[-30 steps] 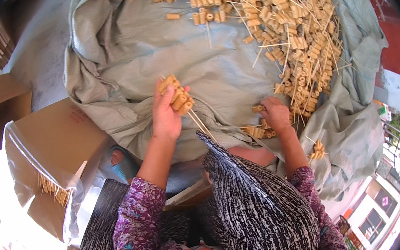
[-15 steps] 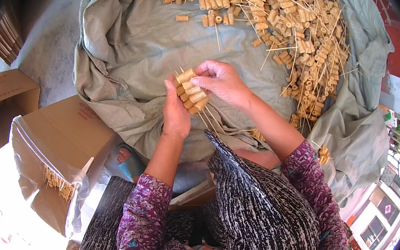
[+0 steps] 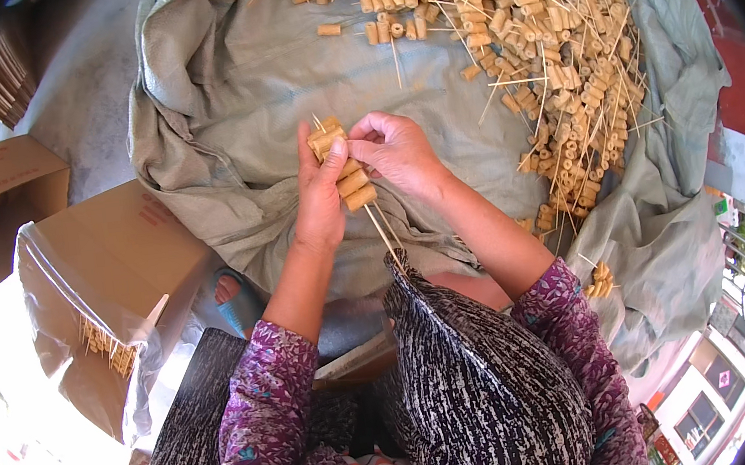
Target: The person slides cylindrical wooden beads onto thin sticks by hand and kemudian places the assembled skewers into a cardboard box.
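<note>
Over the cloth in front of my lap, my left hand closes round skewered food rolls, short tan cylinders threaded in a row on thin sticks. Two stick ends point down toward my knee, and pointed tips poke out above the top roll. My left thumb presses across the middle of the row. From the right, my right hand pinches at the side of the same rolls, thumb and fingers bent together; part of its grip is hidden behind the rolls and my left thumb.
A heap of tan rolls and skewers covers the far right of the grey-green cloth. At the left stand an open carton holding finished skewers in a plastic liner and another carton. A small bundle lies beside my right sleeve.
My left thumb has swung across the front of the rolls. My right hand has shifted slightly, its thumb moving off their front to their side. The view has shifted a little.
</note>
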`<state>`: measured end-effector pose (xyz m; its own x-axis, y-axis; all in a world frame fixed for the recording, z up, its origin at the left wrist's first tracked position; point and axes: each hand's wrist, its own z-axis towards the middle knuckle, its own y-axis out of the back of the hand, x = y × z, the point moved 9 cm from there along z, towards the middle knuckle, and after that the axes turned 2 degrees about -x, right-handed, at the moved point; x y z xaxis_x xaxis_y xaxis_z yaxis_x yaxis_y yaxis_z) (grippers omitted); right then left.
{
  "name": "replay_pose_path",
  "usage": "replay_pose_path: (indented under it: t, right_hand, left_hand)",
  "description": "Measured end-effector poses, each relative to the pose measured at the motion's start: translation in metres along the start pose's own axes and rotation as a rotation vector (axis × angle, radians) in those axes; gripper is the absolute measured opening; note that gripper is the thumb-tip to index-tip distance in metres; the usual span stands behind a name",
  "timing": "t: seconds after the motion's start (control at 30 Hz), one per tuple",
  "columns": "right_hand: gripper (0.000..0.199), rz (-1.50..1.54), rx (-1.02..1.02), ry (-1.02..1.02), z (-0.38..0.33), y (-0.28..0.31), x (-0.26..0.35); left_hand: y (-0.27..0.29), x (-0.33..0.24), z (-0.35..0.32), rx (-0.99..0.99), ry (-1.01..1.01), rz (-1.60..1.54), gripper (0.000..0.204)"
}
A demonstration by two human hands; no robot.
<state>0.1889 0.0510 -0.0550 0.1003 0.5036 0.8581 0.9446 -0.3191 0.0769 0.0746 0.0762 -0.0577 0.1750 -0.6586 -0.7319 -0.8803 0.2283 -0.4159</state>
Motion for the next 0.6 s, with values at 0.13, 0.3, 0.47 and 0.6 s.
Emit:
replay_pose_path:
  t: [0.13, 0.3, 0.47, 0.6]
  right_hand:
    - [0.022, 0.144, 0.016, -0.087, -0.011, 0.018, -0.002]
    - [0.019, -0.431, -0.115, 0.003, -0.041, 0.119, -0.052]
    - [0.014, -1.444, 0.127, 0.036, -0.114, 0.112, -0.112]
    - [0.019, -1.671, 0.157, 0.071, -0.128, 0.117, -0.158]
  left_hand:
    - [0.005, 0.006, 0.001, -0.013, 0.043, -0.019, 0.080]
    - [0.028, 0.007, 0.015, 0.054, 0.022, -0.133, 0.046]
    - [0.049, 0.010, 0.021, 0.019, 0.017, -0.205, 0.048]
    - [0.036, 0.017, 0.019, 0.062, 0.058, -0.209, 0.049]
